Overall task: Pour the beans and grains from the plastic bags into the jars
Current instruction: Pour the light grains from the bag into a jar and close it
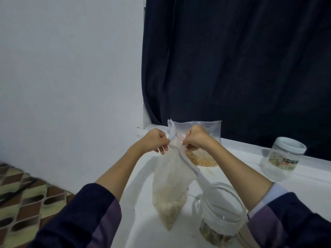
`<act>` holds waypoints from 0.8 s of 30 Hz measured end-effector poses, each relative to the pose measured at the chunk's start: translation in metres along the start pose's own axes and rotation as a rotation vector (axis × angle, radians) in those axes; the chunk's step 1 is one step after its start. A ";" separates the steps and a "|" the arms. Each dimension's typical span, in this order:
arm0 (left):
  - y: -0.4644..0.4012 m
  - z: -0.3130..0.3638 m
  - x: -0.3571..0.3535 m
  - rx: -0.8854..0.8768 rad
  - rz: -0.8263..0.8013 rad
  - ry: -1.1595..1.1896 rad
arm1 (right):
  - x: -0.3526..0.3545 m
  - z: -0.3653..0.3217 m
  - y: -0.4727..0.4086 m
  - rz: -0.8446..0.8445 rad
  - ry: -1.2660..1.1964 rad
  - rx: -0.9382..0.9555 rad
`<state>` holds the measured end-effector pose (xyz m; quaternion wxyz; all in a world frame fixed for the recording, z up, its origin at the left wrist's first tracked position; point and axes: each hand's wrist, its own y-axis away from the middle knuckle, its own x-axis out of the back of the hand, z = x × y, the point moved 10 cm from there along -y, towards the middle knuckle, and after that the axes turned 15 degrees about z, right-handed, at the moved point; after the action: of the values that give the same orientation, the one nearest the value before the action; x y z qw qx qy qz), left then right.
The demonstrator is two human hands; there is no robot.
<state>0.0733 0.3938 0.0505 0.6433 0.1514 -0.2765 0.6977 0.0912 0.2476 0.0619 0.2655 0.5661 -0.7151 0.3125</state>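
A clear zip bag of white grains [170, 199] hangs above the white table, its zip strip at the top. My left hand [155, 140] pinches one side of the bag's mouth and my right hand [196, 138] pinches the other side. Behind them stands a second clear bag of yellow beans [202, 161]. An open, empty clear jar [221, 212] sits at the lower right, just beside the hanging bag. Another clear jar [283, 158] stands farther right near the window ledge.
The white table [304, 183] runs along a dark blue curtain [232, 68] at the back. A white wall [71, 68] is on the left, and a patterned floor [26, 199] lies below the table's left edge.
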 end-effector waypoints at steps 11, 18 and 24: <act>0.001 -0.038 0.061 -0.017 0.336 -0.029 | 0.047 0.037 -0.012 0.106 0.347 0.099; -0.007 -0.066 0.085 0.010 0.315 -0.118 | 0.069 0.057 -0.018 0.115 0.503 0.124; -0.015 -0.052 0.082 -0.007 0.246 -0.048 | 0.067 0.038 -0.023 0.119 0.333 0.234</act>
<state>0.0854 0.4910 0.0582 0.5467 0.1309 -0.3106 0.7665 0.0983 0.1719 0.0891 0.2939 0.4905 -0.6522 0.4977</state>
